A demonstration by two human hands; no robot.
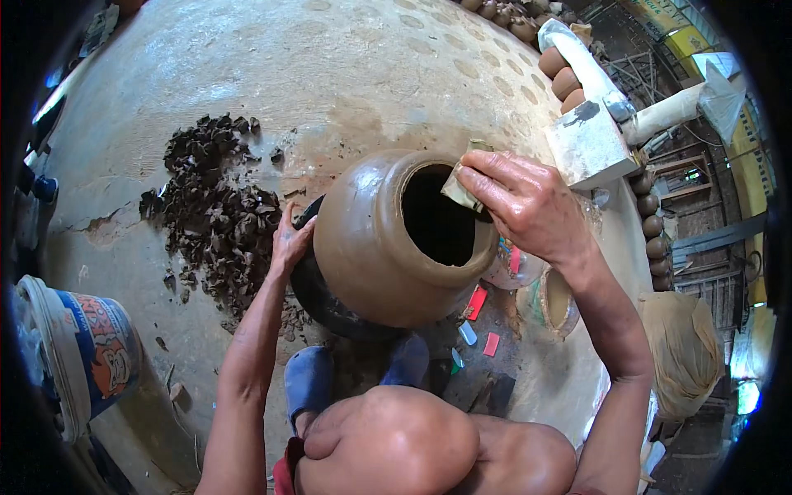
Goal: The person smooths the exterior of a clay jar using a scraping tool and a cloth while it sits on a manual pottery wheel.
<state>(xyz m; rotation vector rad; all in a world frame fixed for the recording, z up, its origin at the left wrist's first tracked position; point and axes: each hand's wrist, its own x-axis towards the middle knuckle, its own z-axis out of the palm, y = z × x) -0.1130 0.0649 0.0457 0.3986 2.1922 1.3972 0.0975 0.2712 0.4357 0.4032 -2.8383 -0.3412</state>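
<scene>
A large wet brown clay pot [351, 239] stands between my hands, its dark mouth tilted to the right in view. Underneath it is a round black turntable [330, 318], mostly hidden by the pot. My left hand [292, 239] is closed on the turntable's edge, left of the pot. Pinched in my right hand [524, 194] is a folded tan cloth [462, 191], which lies over the pot's rim at the upper right. The pot's inside is too dark to make out.
Dark clay scraps [219, 206] lie heaped on the floor at left. A blue and white bucket [91, 351] stands lower left. Small coloured scraping pieces [477, 304] and an open container [554, 304] are right of my feet. Round pots [566, 82] line the far right beside a white block [590, 144].
</scene>
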